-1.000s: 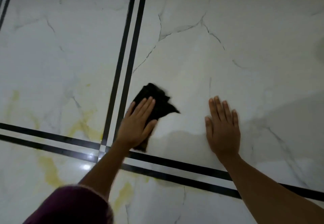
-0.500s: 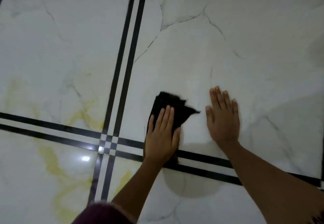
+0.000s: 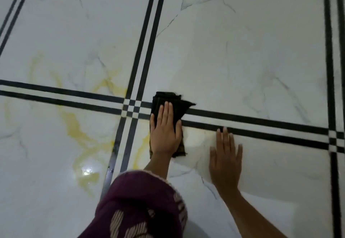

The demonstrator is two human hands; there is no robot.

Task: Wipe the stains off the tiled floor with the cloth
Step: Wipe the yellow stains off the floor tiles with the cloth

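Two flat palms: left hand (image 3: 165, 133) presses cloth (image 3: 168, 105) onto tiled floor (image 3: 242, 60).

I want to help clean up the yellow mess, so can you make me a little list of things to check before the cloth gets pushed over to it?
1. Cloth under the wiping hand: ok. The left hand lies flat on the black cloth.
2. Other hand steady: ok. The right hand is spread flat on the tiled floor.
3. Stains found: ok. The yellow stains lie left of the cloth, past the crossing black stripes.
4. Stains gone: not ok. Plenty of yellow shows.
5. Path to stains free: ok. Nothing lies between.
6. Cloth clean enough: cannot tell. It is too dark.
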